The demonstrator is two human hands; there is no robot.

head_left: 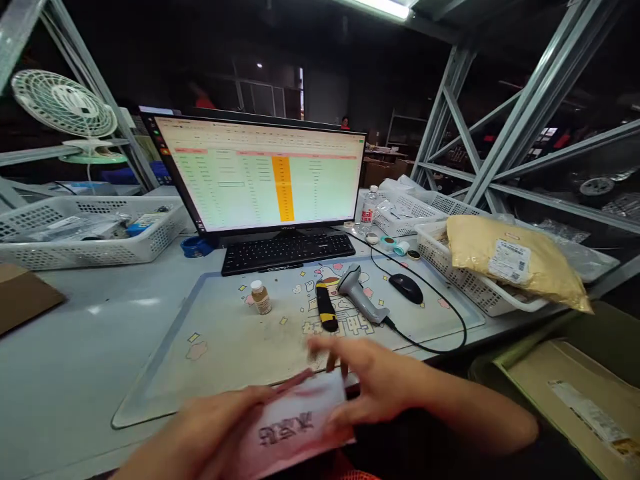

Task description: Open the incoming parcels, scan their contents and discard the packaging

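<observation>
My left hand (215,427) grips a pink packet (295,427) with dark printed characters, low over the near edge of the desk mat (225,340). My right hand (370,380) touches the packet's right side, thumb against it, fingers spread and blurred by motion. Further back on the mat lie a small brown bottle (261,297), a yellow and black utility knife (326,308), a grey barcode scanner (360,293) and a black mouse (406,288).
A black keyboard (287,252) and a monitor (260,173) showing a spreadsheet stand behind the mat. White baskets (85,233) sit left and right; the right one (470,280) carries a yellow padded parcel (515,260). A cardboard box (575,393) stands at lower right, a fan (65,107) upper left.
</observation>
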